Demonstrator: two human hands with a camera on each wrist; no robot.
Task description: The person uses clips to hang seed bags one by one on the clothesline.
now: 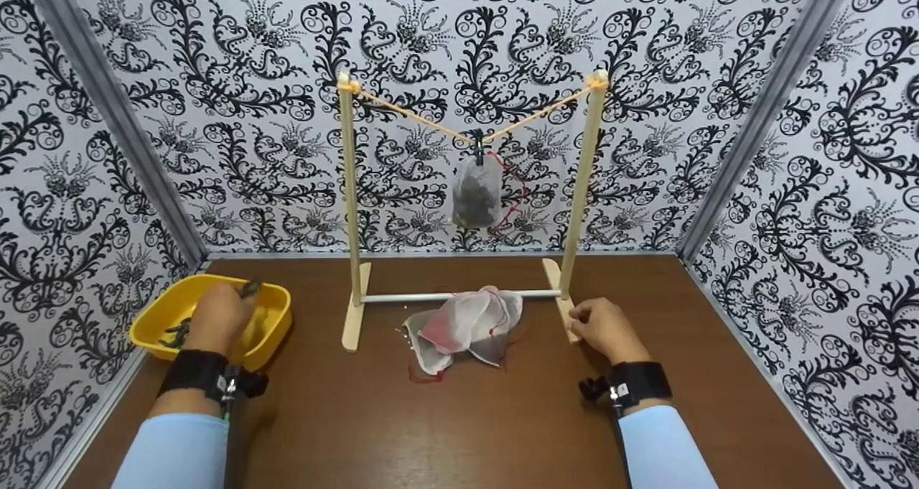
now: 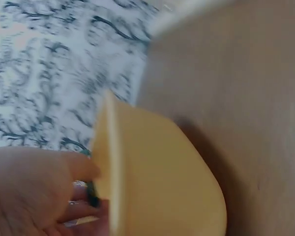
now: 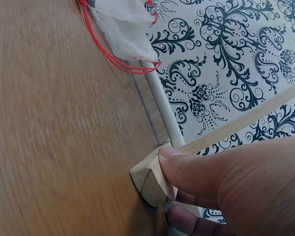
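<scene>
My left hand (image 1: 219, 319) is over the yellow basin (image 1: 283, 317), holding a small dark green clip (image 1: 250, 288) at its fingertips. The left wrist view shows part of that clip (image 2: 92, 194) between the fingers, beside the basin's rim. More dark clips (image 1: 174, 333) lie inside the basin. With thumb and fingers, my right hand (image 1: 609, 329) pinches the front end of the right wooden foot (image 3: 152, 179) of a small clothesline stand (image 1: 583, 180). A black clip (image 1: 479, 148) on the stand's orange cord holds up a mesh pouch (image 1: 477, 194) with a dark lower part.
Several mesh pouches (image 1: 467, 324) with red drawstrings lie heaped on the brown table (image 1: 459, 424), against the stand's white crossbar (image 1: 402, 298). Small white bits lie left of the heap. Patterned walls (image 1: 273, 151) enclose the back and sides.
</scene>
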